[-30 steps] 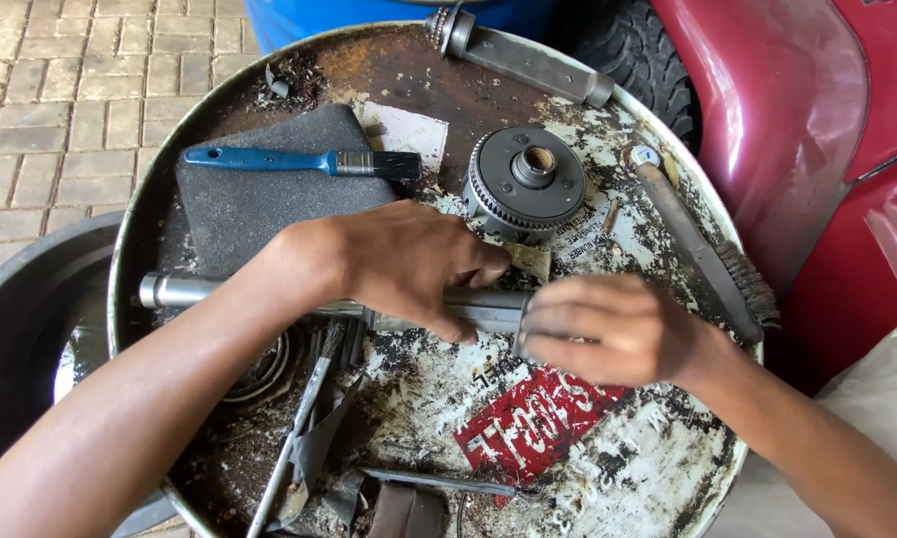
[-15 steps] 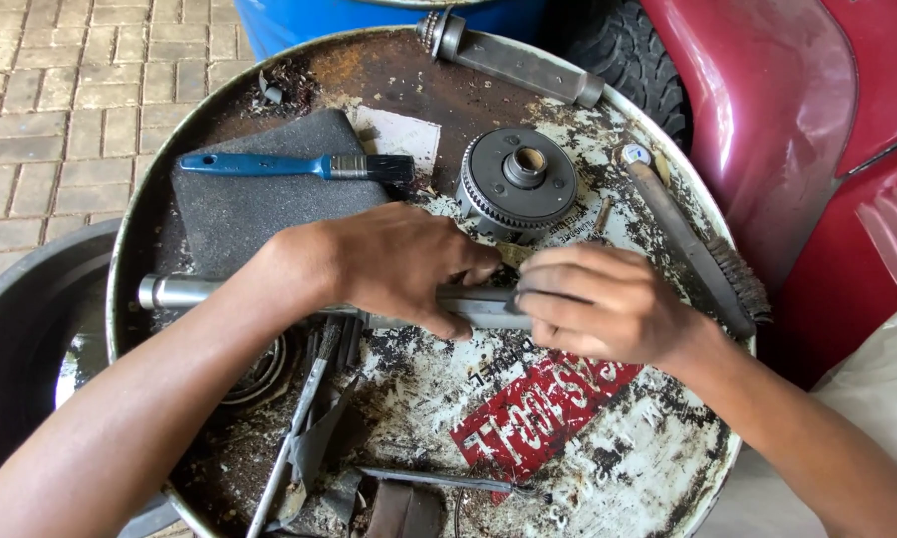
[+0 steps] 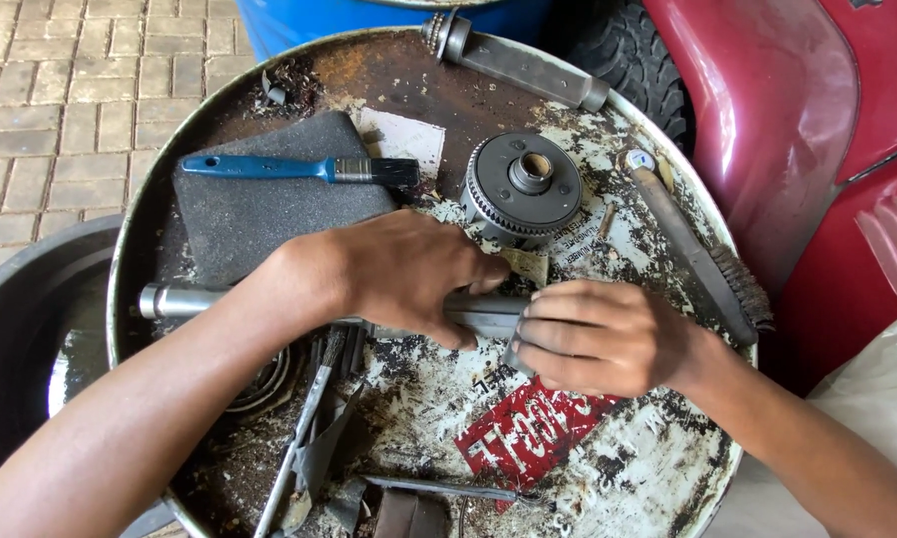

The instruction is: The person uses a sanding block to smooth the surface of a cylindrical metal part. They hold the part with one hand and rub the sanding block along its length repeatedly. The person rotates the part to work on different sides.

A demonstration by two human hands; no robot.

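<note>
Metal shaft [image 3: 174,300] is lying across the middle of the surface [image 3: 628,478], a rusted drum top, with its long axis running left to right. Left hand [image 3: 403,274] is closing over the shaft's mid-length, fingers wrapping it from above. Right hand [image 3: 593,339] is curling its fingers against the shaft's right end, touching it; what lies under that hand cannot be told. Both hands are sitting on the shaft, the left nearer its exposed left end. Count: one shaft; one toothed gear hub [image 3: 524,189] standing just beyond the hands; one blue-handled paintbrush [image 3: 299,169] resting on a dark foam pad [image 3: 239,214] at far left; one wire brush [image 3: 702,254] lying at the right edge.
</note>
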